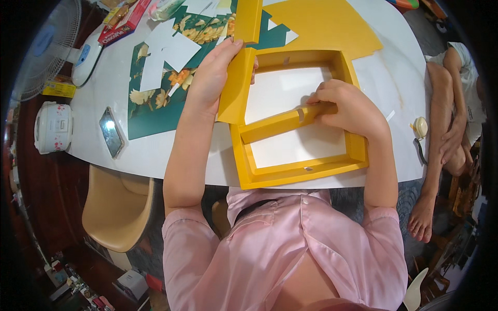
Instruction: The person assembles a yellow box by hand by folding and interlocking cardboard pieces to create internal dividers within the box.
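A shallow yellow card box (298,176) with a white inside lies on the table in front of me, close to its front edge. A yellow divider (270,127) crosses it and splits it into two compartments. My right hand (350,106) reaches into the box and pinches the divider near its right end, fingers on the far side and thumb on the near side. At the far left side, my left hand (213,70) is closed around a yellow side panel (236,90) that stands up and leans outward. Some of its fingertips are hidden behind the panel.
A green floral sheet (150,122) with white paper pieces (168,49) lies left. Beyond the box are a yellow strip (249,20) and a yellow sheet (329,26). A phone (111,132), a fan (44,41) and a rice cooker (53,127) are left; a person (441,93) sits right.
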